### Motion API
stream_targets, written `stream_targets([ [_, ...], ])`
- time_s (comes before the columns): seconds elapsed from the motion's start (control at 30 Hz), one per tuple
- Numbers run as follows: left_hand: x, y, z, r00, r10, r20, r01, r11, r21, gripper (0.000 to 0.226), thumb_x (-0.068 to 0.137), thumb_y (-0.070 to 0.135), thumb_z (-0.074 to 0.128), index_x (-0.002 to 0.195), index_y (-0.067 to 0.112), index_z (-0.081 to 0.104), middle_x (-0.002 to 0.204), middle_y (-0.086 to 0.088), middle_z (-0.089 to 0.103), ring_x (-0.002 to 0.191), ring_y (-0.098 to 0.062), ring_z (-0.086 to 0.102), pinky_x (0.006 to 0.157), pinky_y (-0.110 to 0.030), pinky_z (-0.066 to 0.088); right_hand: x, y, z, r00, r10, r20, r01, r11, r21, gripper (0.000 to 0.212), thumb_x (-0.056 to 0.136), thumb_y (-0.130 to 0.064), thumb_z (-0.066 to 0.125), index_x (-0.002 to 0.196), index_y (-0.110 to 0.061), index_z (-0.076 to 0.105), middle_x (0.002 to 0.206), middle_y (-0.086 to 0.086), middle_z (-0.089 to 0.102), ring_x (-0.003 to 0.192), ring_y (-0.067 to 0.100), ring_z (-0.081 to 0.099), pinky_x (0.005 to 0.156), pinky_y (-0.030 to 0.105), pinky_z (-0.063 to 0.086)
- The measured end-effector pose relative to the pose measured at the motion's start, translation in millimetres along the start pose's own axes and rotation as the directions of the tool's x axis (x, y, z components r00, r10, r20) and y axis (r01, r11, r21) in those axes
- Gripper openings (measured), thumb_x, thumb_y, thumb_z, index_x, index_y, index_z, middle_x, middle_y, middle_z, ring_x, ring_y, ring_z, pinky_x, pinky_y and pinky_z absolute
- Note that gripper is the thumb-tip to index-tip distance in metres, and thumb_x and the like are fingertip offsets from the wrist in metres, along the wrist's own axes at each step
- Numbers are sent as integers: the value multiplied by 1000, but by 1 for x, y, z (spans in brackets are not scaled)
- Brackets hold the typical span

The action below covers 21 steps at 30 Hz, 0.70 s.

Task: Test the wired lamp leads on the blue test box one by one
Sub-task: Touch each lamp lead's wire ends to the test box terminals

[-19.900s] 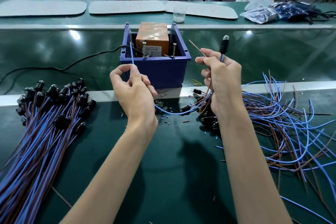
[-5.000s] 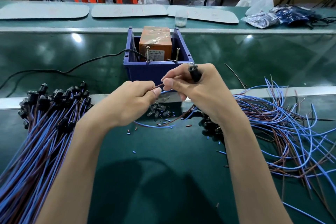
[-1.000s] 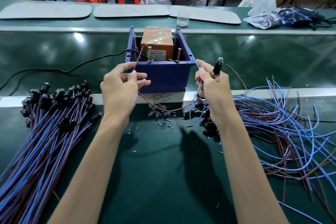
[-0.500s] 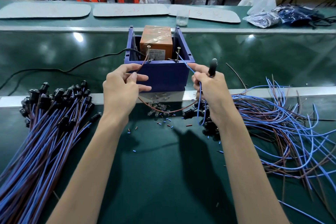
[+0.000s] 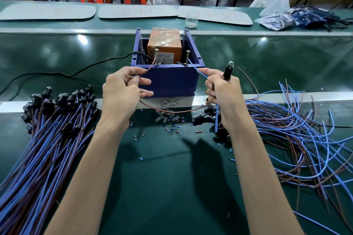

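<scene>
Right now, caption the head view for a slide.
Left hand holds brown lead, right hand blue lead and lamp, both leads at the blue test box screws.

Brown lead point(image 5: 149, 68), blue lead point(image 5: 197, 68) at test box point(image 5: 168, 82)

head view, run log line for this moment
left hand: pinches thin brown wire at left screw | right hand: grips black lamp holder, thin blue wire at right screw
</scene>
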State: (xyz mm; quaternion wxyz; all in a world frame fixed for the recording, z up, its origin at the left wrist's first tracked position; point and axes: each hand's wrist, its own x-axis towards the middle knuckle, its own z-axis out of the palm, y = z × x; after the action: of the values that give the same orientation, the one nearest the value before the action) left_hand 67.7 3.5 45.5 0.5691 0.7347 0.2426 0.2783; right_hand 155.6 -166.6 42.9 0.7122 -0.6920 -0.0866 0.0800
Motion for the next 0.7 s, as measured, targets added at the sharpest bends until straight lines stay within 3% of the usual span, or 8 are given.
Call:
stream_targets([
  [0.7, 1, 2, -2, 1000, 3, 5, -3, 1000, 21, 35, 100, 0, 39, 88, 23, 61, 79, 1, 65, 46, -4, 62, 48, -9, 42, 1, 1, -1, 1000, 3, -19, -3, 1000, 11, 40, 97, -6, 35, 82, -19, 70, 56, -8, 31, 41, 4, 23, 38, 13, 21],
])
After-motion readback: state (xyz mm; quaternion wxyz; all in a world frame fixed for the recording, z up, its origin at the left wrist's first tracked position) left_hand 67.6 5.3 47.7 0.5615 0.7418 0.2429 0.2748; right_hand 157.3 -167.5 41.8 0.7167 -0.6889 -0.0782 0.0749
